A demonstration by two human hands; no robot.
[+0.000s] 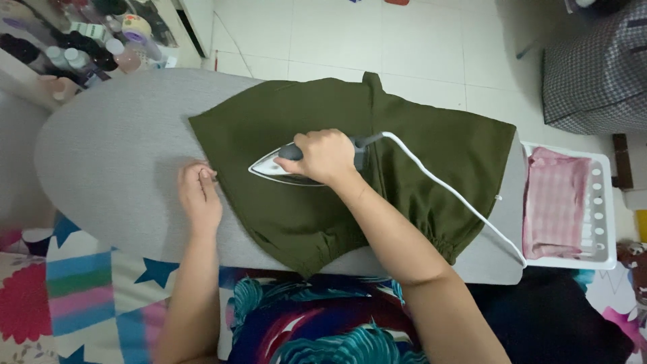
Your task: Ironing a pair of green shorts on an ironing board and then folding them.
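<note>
Mid-pressing, the right hand (328,156) gripped the iron (290,166) at the middle of the olive garment (418,155) on the ironing board (108,162), while the left hand (199,195) pinched its left hem (likely for tautness), so the next pass called for a slow glide leftward.

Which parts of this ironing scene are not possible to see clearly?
Head view:
- Iron: handle hidden by the right hand.
- White cord: its end passes behind the ironing board.
- Bottles: cut by the top-left edge, blurred.
- Left hand fingertips: curled at the green garment edge.
</note>
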